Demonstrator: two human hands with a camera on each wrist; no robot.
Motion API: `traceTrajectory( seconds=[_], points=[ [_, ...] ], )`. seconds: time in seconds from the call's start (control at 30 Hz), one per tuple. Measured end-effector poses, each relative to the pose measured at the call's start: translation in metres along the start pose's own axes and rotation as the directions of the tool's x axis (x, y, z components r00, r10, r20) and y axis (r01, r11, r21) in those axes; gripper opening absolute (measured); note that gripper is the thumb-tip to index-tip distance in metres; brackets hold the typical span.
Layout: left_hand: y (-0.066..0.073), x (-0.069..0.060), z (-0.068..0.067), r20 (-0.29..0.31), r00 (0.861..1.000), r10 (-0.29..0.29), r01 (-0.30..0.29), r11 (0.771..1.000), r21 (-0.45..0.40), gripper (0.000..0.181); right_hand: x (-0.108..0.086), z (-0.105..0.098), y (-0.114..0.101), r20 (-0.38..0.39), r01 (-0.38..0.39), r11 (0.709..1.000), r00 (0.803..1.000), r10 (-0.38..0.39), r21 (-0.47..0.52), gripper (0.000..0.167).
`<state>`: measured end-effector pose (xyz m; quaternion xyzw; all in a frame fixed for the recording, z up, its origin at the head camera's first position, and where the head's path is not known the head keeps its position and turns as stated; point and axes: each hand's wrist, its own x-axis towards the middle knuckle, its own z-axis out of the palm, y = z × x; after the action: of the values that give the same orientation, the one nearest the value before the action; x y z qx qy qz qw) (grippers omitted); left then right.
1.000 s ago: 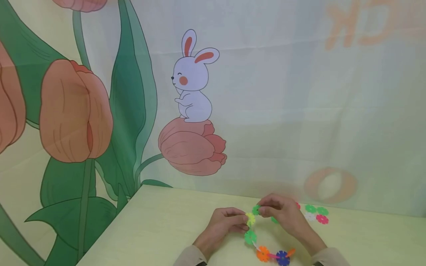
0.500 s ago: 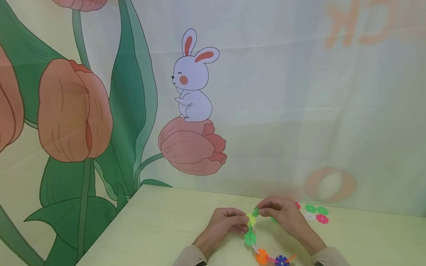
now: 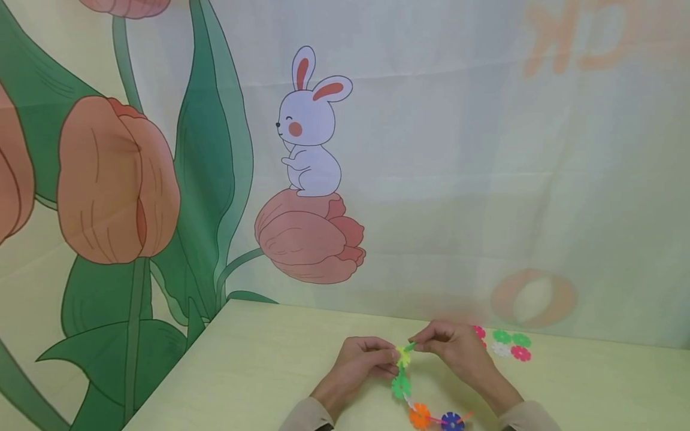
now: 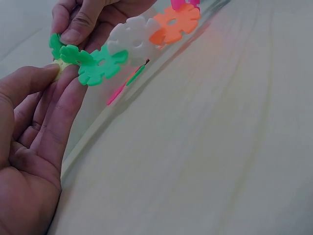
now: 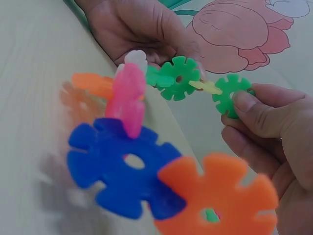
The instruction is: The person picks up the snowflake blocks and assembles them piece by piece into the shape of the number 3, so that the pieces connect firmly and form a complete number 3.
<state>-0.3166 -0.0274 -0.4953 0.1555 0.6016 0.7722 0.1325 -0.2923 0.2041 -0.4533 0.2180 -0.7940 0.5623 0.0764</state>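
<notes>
A chain of notched, flower-shaped plastic discs hangs in a curve between my hands. My left hand [image 3: 363, 364] pinches the yellow disc [image 3: 403, 357] near its upper end. With thumb and fingers, my right hand [image 3: 458, 352] grips the end green disc [image 5: 226, 98], which meets the yellow one edge to edge. Further down come more green discs [image 3: 401, 387], a white disc [image 4: 132, 39], an orange disc [image 4: 177, 23], a pink disc [image 5: 128, 95], a blue disc [image 5: 107, 166] and another orange disc [image 5: 230, 183] at the free end. Fingers partly cover the yellow disc.
Loose discs lie on the pale table [image 3: 259, 359] beyond my right hand: green [image 3: 521, 340], white [image 3: 501, 349] and pink [image 3: 521, 353] among them. A printed cloth backdrop [image 3: 431, 179] with a rabbit and tulips rises behind the table.
My right hand has shifted slightly left and down, turning the end green disc edge-on against the yellow one. The chain's lower part has swung a little left. My left hand has barely moved.
</notes>
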Motion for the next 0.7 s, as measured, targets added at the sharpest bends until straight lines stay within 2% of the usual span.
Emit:
traceTrajectory(
  seconds=[0.23,0.4,0.7],
  points=[
    [-0.0007,0.0002,-0.0005,0.020,1.000,0.000,-0.001,1.000,0.015,0.011,-0.0001,0.0023,0.0000,-0.010,-0.023,1.000,1.000,0.024,0.004,0.006],
    [-0.0016,0.0013,-0.0013,0.044,0.999,0.008,-0.009,1.000,0.024,0.011,0.0007,0.0048,0.0003,0.002,-0.007,1.000,1.000,0.007,0.002,0.006],
    [-0.0013,0.0008,-0.0012,0.042,0.999,0.000,-0.001,1.000,0.013,0.013,0.0005,0.0019,0.0003,0.030,0.012,0.999,0.999,-0.013,0.032,0.009]
  ],
)
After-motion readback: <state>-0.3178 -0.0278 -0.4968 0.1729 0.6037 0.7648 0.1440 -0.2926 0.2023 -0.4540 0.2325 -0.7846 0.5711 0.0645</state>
